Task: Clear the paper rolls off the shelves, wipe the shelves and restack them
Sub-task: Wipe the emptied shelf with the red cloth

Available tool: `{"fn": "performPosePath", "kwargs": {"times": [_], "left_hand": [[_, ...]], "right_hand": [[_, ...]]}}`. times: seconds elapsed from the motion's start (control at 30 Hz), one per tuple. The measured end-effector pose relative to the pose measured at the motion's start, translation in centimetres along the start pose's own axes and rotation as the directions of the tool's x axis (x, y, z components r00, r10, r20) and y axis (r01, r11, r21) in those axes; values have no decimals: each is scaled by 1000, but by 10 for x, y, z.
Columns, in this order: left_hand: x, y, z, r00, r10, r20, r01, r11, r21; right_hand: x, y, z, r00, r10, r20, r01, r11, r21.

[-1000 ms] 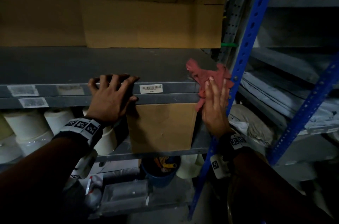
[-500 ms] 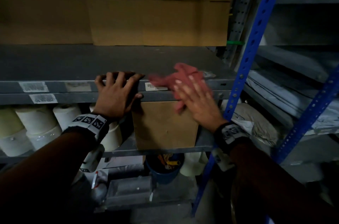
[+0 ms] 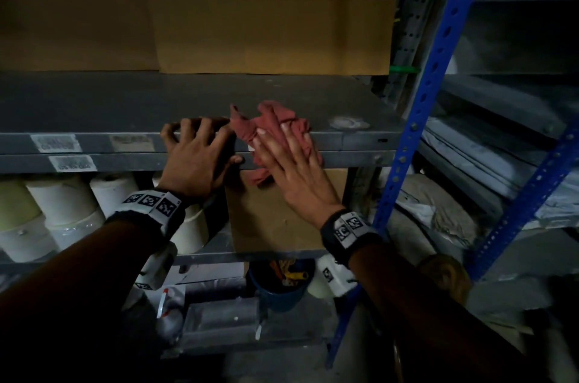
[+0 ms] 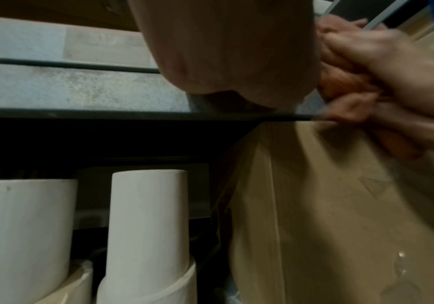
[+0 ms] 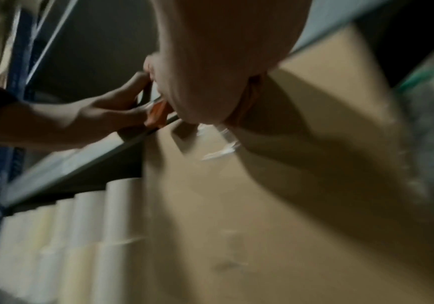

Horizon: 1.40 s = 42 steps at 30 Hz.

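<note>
A red cloth [image 3: 269, 124] lies over the front lip of the bare grey shelf [image 3: 141, 100]. My right hand [image 3: 286, 160] presses it flat against the lip with straight fingers. Just left of it, my left hand [image 3: 197, 160] grips the shelf edge, its fingers curled over the top and its thumb underneath. White paper rolls [image 3: 62, 204] stand on the shelf below, at the left. In the left wrist view the rolls [image 4: 145, 226] rise under the lip, with the cloth [image 4: 340, 84] at the upper right. The blurred right wrist view shows the cloth [image 5: 156, 115] beside my left hand [image 5: 93, 115].
A brown cardboard box [image 3: 282, 219] sits under the shelf, right of the rolls. Flat cardboard [image 3: 266, 34] lines the back wall. A blue upright [image 3: 438, 69] bounds the shelf on the right. A blue bucket [image 3: 282, 282] stands on the floor.
My right hand has slid the cloth left along the shelf's front lip, from the blue upright to beside my left hand. My left hand has kept its hold.
</note>
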<state>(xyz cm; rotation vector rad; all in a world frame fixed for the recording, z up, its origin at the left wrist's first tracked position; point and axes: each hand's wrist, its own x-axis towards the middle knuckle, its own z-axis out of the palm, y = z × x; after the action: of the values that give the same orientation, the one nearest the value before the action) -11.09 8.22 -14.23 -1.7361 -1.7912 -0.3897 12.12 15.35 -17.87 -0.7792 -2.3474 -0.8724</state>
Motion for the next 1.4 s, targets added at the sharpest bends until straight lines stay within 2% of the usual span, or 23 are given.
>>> {"fn": "performPosePath", "kwargs": {"times": [0.03, 0.1, 0.17, 0.2, 0.3, 0.37, 0.43, 0.53, 0.63, 0.67, 0.73, 0.8, 0.83, 0.93, 1.0, 1.07, 1.13, 1.17, 1.23, 1.3, 1.37, 1.4], "left_hand": [[1, 0, -1, 1000, -3, 5, 3, 1000, -6], [1, 0, -3, 1000, -7, 17, 8, 1000, -21], [1, 1, -3, 1000, -7, 20, 7, 1000, -20], [1, 1, -3, 1000, -7, 16, 7, 1000, -18], [1, 1, -3, 1000, -7, -4, 7, 1000, -24], [1, 2, -3, 1000, -6, -7, 6, 1000, -19], [1, 2, -3, 1000, -4, -16, 4, 1000, -12], [0, 0, 2, 1000, -6, -21, 6, 1000, -2], [0, -1, 2, 1000, -10, -28, 9, 1000, -3], [0, -1, 1, 999, -8, -41, 7, 1000, -8], [-1, 0, -1, 998, -8, -60, 7, 1000, -22], [-2, 3, -5, 999, -21, -40, 19, 999, -39], [-1, 4, -8, 999, -30, -20, 29, 998, -56], [2, 5, -17, 991, -93, 100, 105, 987, -123], [2, 6, -25, 980, -134, 146, 159, 971, -176], [-3, 22, -33, 981, -176, 84, 193, 932, -308], [-11, 54, -37, 989, -141, -38, 117, 921, -371], [-14, 70, -35, 995, -73, -69, 43, 934, -354], [-12, 98, -24, 997, 54, -49, -66, 958, -278], [-1, 111, -13, 999, 37, -10, -38, 977, -211], [11, 118, -9, 1000, -21, -7, 20, 986, -165], [17, 120, -10, 999, -32, -21, 29, 990, -139]], "right_hand": [[-10, 15, 4, 1000, 16, 1, -16, 1000, -16], [-42, 60, 12, 987, 153, -39, -154, 988, -7], [-80, 106, 17, 944, 317, -92, -313, 948, 52], [-95, 121, 16, 932, 348, -100, -339, 936, 93], [-96, 119, 9, 932, 353, -86, -333, 924, 190], [-70, 97, 6, 932, 362, 0, -354, 910, 214], [-36, 65, 6, 956, 287, 61, -294, 938, 185], [11, 8, 2, 994, 72, 86, -84, 985, 151], [29, -24, -18, 989, 82, 119, -110, 963, 246], [28, -21, -24, 989, 74, 130, -107, 959, 264], [21, 1, -32, 992, -25, 124, -6, 970, 243], [19, 29, -36, 984, -125, 126, 99, 977, 189], [22, 40, -36, 982, -136, 132, 109, 975, 192], [36, 57, -35, 985, -94, 145, 50, 958, 283], [39, 60, -38, 983, -110, 146, 60, 949, 310], [41, 63, -37, 981, -134, 139, 79, 936, 344], [45, 68, -36, 979, -145, 144, 80, 920, 383], [48, 69, -37, 979, -128, 159, 50, 905, 422], [51, 72, -43, 970, -87, 227, -42, 860, 508], [52, 80, -49, 959, -86, 270, -97, 796, 597], [51, 95, -53, 955, -138, 262, -87, 716, 692], [48, 104, -55, 954, -151, 258, -72, 722, 688]]}}
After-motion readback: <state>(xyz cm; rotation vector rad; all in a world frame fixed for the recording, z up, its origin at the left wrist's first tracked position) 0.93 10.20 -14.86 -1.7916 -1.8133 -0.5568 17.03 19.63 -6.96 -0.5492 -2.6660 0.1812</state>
